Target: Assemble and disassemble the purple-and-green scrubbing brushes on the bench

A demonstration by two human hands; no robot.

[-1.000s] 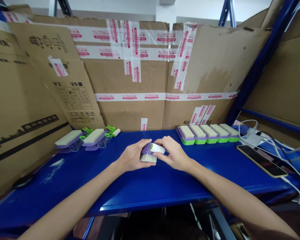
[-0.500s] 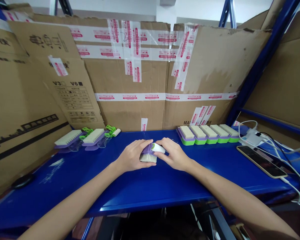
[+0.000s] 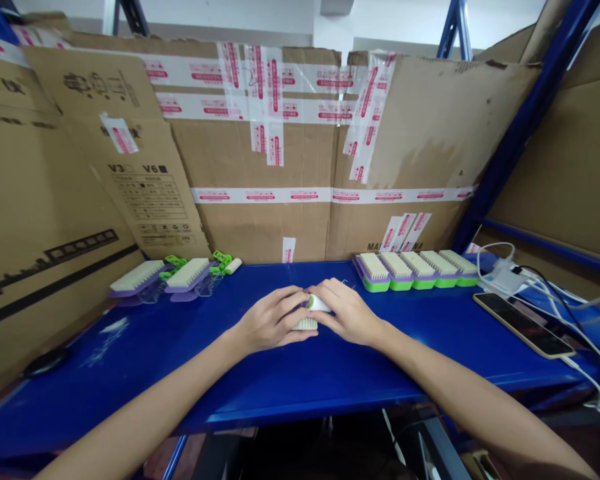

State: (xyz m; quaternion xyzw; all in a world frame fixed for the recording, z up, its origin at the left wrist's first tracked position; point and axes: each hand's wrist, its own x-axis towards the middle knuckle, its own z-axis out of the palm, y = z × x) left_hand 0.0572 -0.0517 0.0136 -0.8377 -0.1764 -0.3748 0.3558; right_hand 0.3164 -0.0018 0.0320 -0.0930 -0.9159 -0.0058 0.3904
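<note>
In the middle of the head view, my left hand [image 3: 275,320] is wrapped round a purple scrub brush [image 3: 306,324], its pale bristles showing under the fingers. Most of the brush body is hidden by that hand. My right hand [image 3: 347,312] closes on a white cylindrical piece [image 3: 320,304] with a green edge, which sits against the brush's purple part. Whether the piece is fixed to the brush I cannot tell. Both hands are close together above the blue table [image 3: 260,380].
Back right, several purple and green brushes [image 3: 413,270] stand in a row, bristles up. At left lie two purple brush parts [image 3: 187,273], green clips [image 3: 223,261] and a white roller [image 3: 233,265]. A phone [image 3: 525,323] and white charger cables [image 3: 500,277] occupy the right. Cardboard walls [image 3: 260,233] enclose the table.
My left fingers have moved over the top of the brush and cover more of it. The brush and white piece have shifted slightly right and down.
</note>
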